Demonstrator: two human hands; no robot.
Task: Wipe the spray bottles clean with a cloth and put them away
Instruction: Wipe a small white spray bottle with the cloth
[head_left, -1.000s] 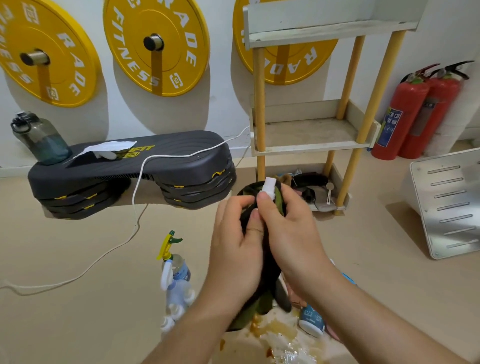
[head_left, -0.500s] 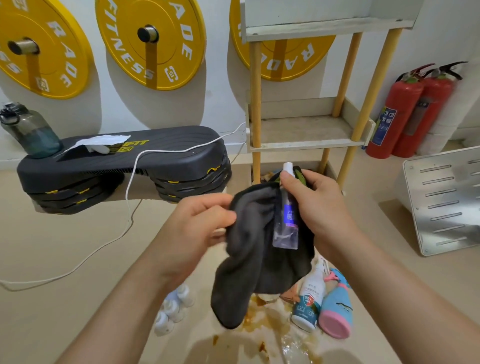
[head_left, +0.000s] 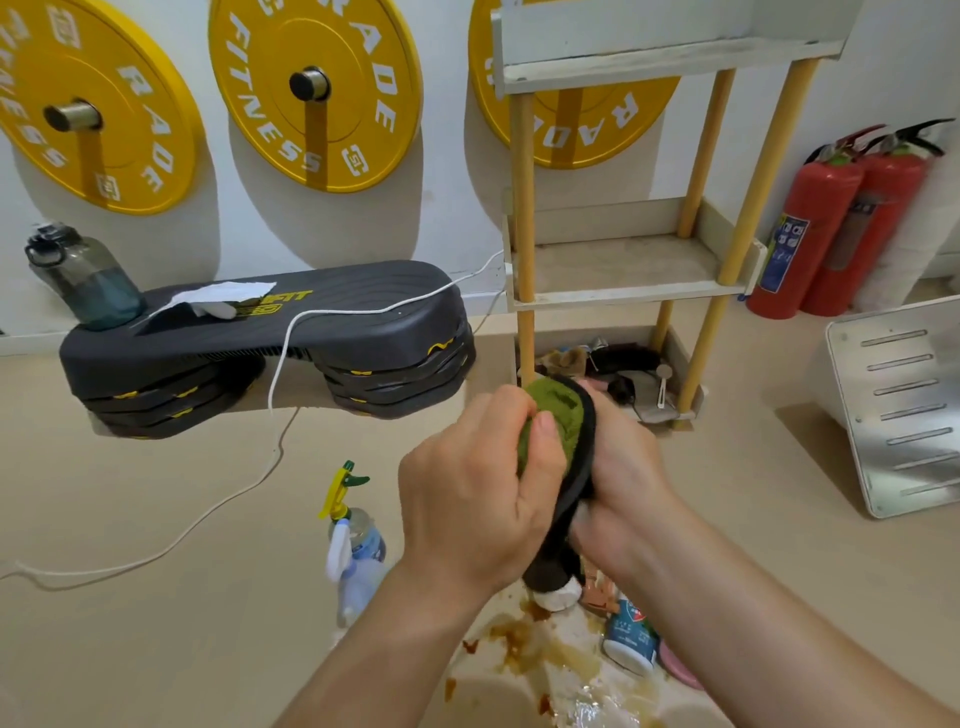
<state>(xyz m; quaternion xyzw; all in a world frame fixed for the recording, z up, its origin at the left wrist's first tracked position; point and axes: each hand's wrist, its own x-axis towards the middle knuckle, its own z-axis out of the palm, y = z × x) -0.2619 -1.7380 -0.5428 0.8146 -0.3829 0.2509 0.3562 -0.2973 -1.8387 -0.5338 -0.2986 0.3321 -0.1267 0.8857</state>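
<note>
Gripping one cloth (head_left: 551, 432) above the stained beige floor (head_left: 156, 634), both hands (head_left: 467, 501) (head_left: 631, 470); weight plates (head_left: 358, 67) behind.

Half a second earlier the cloth (head_left: 556, 423) hung open, grey face out, with the small bottle exposed against it in the right hand (head_left: 626, 478). The cloth was now bundled round that bottle, green face outward, and the bottle was no longer seen. The left hand (head_left: 475, 501) had moved from the cloth's edge across to the bundle, thumb pressed on the green face, so that both hands met. The trigger bottle (head_left: 357, 540) on the floor (head_left: 156, 623) was back in view at left. The pink bottle (head_left: 680, 671) was mostly covered by the right forearm (head_left: 779, 623).
</note>
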